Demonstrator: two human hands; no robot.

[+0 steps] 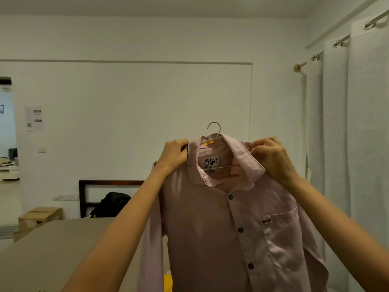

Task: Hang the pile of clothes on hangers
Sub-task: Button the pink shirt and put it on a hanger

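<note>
The big pink shirt is held up in the air in front of the person, over the end of a bed. It already sits on a hanger. The shirt looks soft and light, so it will bend and flop, and it could slide off if it tips. The best place to hold it is up at the shoulders, next to the collar, where the hanger gives it shape. It has long sleeves that hang down, a chest pocket, dark buttons down the front, and a label inside the neck.

The left hand is closed and grips the cloth by one side of the collar. The right hand pinches the cloth by the other side of the collar.

The hanger is thin, with a silver hook on top and a small orange part just under it. I think it feels hard and smooth.
</note>
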